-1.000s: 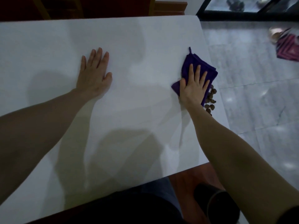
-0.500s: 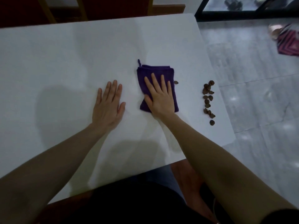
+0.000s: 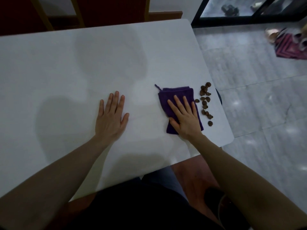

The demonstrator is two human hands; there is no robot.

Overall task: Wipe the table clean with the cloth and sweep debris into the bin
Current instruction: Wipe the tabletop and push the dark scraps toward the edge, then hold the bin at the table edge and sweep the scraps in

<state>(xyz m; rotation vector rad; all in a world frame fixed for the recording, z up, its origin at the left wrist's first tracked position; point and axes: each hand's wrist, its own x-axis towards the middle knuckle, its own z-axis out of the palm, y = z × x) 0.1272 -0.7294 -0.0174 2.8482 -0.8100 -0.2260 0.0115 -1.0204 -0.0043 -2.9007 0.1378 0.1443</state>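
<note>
A folded purple cloth (image 3: 172, 95) lies on the white table (image 3: 83, 63) near its right edge. My right hand (image 3: 184, 117) presses flat on the cloth with straight, spread fingers. Just right of the cloth, several small brown bits of debris (image 3: 205, 100) form a loose line along the table's right edge. My left hand (image 3: 111, 117) rests flat on the bare table, well left of the cloth. A dark rounded rim (image 3: 220, 98) shows below the table's right edge; I cannot tell whether it is the bin.
Red chairs with wooden frames (image 3: 79, 12) stand behind the far table edge. Grey tiled floor (image 3: 257, 97) lies to the right, with a pink patterned mat and shoes (image 3: 289, 45) at the far right. A dark round object (image 3: 221, 206) sits under the near right corner.
My right hand has slid the cloth rightward again, up beside the debris, after pulling it left to the table's middle. My left hand stays flat on the table.
</note>
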